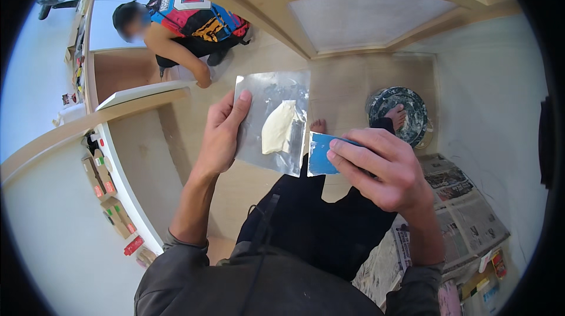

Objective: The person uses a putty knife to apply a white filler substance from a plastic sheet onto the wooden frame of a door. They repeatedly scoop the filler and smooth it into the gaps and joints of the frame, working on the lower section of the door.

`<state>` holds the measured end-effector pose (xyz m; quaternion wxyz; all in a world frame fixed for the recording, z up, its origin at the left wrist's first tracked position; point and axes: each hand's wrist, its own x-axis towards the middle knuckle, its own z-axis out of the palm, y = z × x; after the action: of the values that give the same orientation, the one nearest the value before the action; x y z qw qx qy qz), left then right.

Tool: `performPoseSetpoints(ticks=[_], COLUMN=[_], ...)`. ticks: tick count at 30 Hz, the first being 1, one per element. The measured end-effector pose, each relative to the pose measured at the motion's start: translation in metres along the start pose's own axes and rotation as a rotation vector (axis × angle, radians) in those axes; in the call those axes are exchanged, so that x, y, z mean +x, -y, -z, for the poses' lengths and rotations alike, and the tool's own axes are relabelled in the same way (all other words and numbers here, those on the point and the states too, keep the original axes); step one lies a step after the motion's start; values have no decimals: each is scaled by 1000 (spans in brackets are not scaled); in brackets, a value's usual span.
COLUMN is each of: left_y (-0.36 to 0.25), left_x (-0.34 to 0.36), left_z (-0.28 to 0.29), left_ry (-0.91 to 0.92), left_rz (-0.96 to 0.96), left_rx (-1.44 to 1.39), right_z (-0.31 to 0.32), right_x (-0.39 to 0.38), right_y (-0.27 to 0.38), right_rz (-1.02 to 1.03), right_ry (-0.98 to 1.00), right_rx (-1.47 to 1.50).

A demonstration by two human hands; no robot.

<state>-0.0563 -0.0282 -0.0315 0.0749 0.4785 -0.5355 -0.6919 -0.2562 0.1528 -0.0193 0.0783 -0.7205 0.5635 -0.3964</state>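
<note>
My left hand [225,130] grips the left edge of a flat, shiny metal plate [253,139], its thumb lying on the upper face. A mound of cream-white putty [279,127] sits near the middle of that plate, with thin smears around it. In my right hand [385,166] is a blue putty scraper [322,154], pinched between thumb and fingers. Whitish residue marks the scraper's left edge, which is close beside the plate's lower right side. The far side of the scraper is hidden.
A dark, putty-smeared round bucket lid [415,110] lies under my right foot. Newspaper sheets [471,216] cover a surface at lower right. Another person [191,24] crouches at upper left. A wooden frame with pale panels [365,21] stands ahead; a shelf holds small boxes [97,174] at left.
</note>
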Motion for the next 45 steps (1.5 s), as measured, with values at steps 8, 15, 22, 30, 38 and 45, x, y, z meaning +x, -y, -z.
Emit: performPoseSetpoints(ticks=[8,15,22,30,38,45], left_y=[1,3,15,12,-18,-24], left_x=[-3,5,21,30,20,19], left_z=[9,13,-7,-63,-61,-68], left_ry=[-9,-148,23,47,-119,-170], left_rz=[-55,-27,275,296,28,-99], left_rx=[20,-133,-269,-469,-154,39], right_z=[-20,-14,-35,-40,12,26], right_x=[14,-2,-31,-55,-46,-21], right_y=[12,-12,-26,-29,-32,-42], right_rz=[75,-146,-565,-249,-115,97], right_ry=[61,118,-352,-365,-210,24], right_rx=[-95,46,509,263,187,20])
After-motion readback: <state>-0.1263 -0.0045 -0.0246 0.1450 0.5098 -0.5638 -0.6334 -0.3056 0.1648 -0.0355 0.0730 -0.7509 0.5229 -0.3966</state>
